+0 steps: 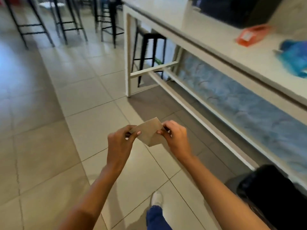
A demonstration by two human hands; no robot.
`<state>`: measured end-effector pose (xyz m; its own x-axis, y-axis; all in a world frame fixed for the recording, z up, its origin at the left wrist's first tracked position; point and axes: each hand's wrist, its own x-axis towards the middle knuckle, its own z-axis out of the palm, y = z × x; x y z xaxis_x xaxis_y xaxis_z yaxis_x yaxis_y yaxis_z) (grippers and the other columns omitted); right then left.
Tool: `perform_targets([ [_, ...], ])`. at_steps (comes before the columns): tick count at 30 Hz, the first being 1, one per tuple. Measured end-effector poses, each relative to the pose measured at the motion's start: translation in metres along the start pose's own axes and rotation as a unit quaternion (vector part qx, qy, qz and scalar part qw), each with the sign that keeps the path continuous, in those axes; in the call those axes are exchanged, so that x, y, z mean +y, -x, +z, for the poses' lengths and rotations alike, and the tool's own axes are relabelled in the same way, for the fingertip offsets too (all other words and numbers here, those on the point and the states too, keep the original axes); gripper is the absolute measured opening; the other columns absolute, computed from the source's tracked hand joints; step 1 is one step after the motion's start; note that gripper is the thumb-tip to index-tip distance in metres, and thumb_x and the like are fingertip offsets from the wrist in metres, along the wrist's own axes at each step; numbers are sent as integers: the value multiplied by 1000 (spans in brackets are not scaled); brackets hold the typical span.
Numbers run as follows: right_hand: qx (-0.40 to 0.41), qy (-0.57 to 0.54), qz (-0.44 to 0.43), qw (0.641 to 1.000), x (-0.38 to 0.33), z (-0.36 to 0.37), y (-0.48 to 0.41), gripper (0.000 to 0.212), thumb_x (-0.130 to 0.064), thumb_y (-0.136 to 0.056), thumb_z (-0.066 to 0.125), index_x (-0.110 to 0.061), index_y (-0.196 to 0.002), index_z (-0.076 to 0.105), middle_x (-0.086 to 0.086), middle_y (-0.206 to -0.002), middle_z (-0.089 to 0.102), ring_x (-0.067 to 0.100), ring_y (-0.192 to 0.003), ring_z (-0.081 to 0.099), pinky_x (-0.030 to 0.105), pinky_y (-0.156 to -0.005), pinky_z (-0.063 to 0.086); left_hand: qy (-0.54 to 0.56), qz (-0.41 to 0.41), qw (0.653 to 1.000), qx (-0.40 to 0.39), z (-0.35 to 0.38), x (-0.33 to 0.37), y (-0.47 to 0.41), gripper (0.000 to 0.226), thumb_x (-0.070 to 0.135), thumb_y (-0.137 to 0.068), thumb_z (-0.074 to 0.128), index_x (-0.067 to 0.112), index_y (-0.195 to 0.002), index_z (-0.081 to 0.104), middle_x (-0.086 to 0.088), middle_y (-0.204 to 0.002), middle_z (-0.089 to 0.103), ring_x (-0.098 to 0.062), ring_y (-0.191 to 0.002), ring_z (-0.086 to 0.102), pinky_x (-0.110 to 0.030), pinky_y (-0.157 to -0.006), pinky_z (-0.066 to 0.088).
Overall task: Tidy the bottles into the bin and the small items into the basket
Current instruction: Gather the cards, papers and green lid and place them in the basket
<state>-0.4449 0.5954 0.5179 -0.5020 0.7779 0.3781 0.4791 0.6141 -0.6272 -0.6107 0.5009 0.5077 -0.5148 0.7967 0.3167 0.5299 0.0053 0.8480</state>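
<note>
A small flat brown card or paper piece (148, 132) is held between both hands above the tiled floor. My left hand (120, 143) pinches its left edge with thumb and fingers. My right hand (176, 139) pinches its right edge. A black bin (272, 191) with a dark liner stands on the floor at the lower right, beside the table. On the long white table (216, 40) to the right lie an orange flat item (250, 34) and a blue item (294, 57), both blurred. No basket or bottle is visible.
Black bar stools (150, 52) stand under the table's far end and several more at the back left (66, 22). The table's white crossbars (191, 112) run low along the floor. My foot in a white shoe (157, 198) is on the tiles below.
</note>
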Motion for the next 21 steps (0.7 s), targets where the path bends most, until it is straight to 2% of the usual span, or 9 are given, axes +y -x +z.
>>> perform_targets([
  [4,96,42,49,993,-8,-76,59,15,-22,-86,69,-8,-83,65,-6,-77,56,-2,-65,45,3,-63,34,24,75,994,-75,26,68,19,14,20,-81,72,16,-94,72,12,-77,66,6,-70,60,-11,-67,50],
  [8,195,105,101,970,-7,-153,122,13,-19,-84,71,-8,-82,64,-7,-75,55,0,-65,40,3,-63,32,62,167,973,-149,67,139,47,16,18,-81,72,19,-97,72,18,-81,65,10,-73,60,-5,-70,47],
  [13,286,168,181,926,9,-244,213,8,-14,-83,72,-11,-84,64,-3,-78,61,2,-67,43,6,-65,35,112,247,933,-239,136,224,104,16,15,-80,72,18,-96,72,15,-85,68,4,-77,63,-6,-74,46],
  [17,352,218,230,881,24,-317,296,9,-11,-83,71,-13,-82,63,-9,-77,56,0,-65,43,2,-66,34,161,270,898,-308,200,293,171,11,13,-84,68,19,-93,70,16,-82,67,4,-78,62,-6,-69,43],
  [21,400,247,270,840,42,-387,388,9,-10,-83,71,-14,-82,64,-9,-77,55,1,-70,47,7,-66,35,192,294,872,-340,263,353,262,13,4,-88,60,14,-91,67,7,-83,67,0,-78,60,-8,-68,42],
])
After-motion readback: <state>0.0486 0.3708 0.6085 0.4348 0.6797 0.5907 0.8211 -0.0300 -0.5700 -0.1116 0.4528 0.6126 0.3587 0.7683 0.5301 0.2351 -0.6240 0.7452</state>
